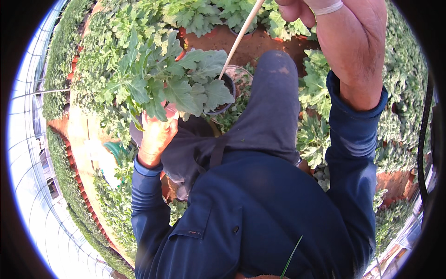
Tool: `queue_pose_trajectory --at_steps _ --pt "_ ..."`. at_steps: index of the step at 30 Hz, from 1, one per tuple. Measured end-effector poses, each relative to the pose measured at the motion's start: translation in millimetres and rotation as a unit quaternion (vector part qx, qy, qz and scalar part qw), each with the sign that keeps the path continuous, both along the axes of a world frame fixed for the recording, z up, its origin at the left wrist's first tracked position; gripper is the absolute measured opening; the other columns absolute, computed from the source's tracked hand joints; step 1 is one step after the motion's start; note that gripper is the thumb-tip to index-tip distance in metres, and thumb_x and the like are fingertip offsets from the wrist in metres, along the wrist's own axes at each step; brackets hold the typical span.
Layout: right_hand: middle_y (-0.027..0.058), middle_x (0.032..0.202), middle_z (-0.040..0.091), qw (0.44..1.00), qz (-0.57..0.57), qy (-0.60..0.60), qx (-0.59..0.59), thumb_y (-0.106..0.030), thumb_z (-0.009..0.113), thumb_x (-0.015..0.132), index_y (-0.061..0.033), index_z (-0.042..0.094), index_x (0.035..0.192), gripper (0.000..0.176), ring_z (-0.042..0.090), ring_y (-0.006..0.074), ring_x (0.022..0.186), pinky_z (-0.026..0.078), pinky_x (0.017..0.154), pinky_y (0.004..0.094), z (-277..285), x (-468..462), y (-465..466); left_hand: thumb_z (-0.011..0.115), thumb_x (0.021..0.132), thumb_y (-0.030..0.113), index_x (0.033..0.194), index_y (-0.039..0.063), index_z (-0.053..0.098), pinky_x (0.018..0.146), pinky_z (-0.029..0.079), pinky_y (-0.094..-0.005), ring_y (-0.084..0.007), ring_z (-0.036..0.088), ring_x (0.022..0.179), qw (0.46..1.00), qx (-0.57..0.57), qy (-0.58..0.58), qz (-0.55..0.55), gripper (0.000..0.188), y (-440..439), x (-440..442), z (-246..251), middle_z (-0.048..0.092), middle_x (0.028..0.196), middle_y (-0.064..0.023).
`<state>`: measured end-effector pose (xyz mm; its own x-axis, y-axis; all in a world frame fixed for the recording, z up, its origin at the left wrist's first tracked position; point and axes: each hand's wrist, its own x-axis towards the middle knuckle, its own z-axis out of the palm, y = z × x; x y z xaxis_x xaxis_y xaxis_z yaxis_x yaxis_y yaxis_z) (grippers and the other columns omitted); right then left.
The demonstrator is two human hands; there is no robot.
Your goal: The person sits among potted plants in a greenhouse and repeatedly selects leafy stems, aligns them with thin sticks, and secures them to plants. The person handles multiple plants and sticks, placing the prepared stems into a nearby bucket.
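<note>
A leafy green plant (188, 66) stands in a dark round pot (228, 92) before my knees, its foliage leaning left over the rim. My left hand (160, 127) is at the lower left of this foliage, touching its leaves; the leaves hide part of the fingers, so its grip is unclear. A thin pale stick (242, 33) slants from the top edge of the view down to the pot, its lower end among the leaves at the rim. Close to the stick's upper part is my right hand (301, 10), with curled fingers and a whitish band at the wrist. The top edge cuts off both.
Many similar potted plants (198, 15) surround me in front, on the left and on the right (315, 139). Reddish-brown ground (251, 45) shows between them. A sunlit path (83, 129) runs along the left, with a green object (116, 151) beside it.
</note>
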<state>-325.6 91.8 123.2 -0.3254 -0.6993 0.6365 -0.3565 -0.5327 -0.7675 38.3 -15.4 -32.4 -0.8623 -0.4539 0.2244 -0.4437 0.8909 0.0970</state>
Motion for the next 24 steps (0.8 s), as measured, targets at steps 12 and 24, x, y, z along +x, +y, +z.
queue_pose_trajectory --at_steps 12,24 --pt "0.0046 0.072 0.057 0.977 -0.012 0.160 -0.142 -0.016 0.062 0.100 -0.0014 0.063 0.093 0.016 0.054 0.0133 0.061 0.043 0.057 0.0289 -10.1 -3.8 -29.6 0.071 0.081 0.005 0.110 0.015 0.076 0.098 0.049 -0.0490 -0.0383 0.060 0.119 1.000 -0.014 -0.002 0.001 0.032 4.9 -7.0 6.4 0.068 0.119 -0.0134" --pt "0.0077 0.070 0.059 0.985 0.095 0.143 -0.025 -0.014 0.060 0.101 -0.0032 0.060 0.091 0.015 0.063 0.0183 0.062 0.046 0.057 0.0321 -10.0 11.7 -34.3 0.070 0.084 0.004 0.113 0.015 0.077 0.101 0.050 -0.0483 -0.0412 0.059 0.125 0.999 -0.023 -0.012 0.021 0.031 8.9 -7.1 6.0 0.065 0.129 -0.0166"
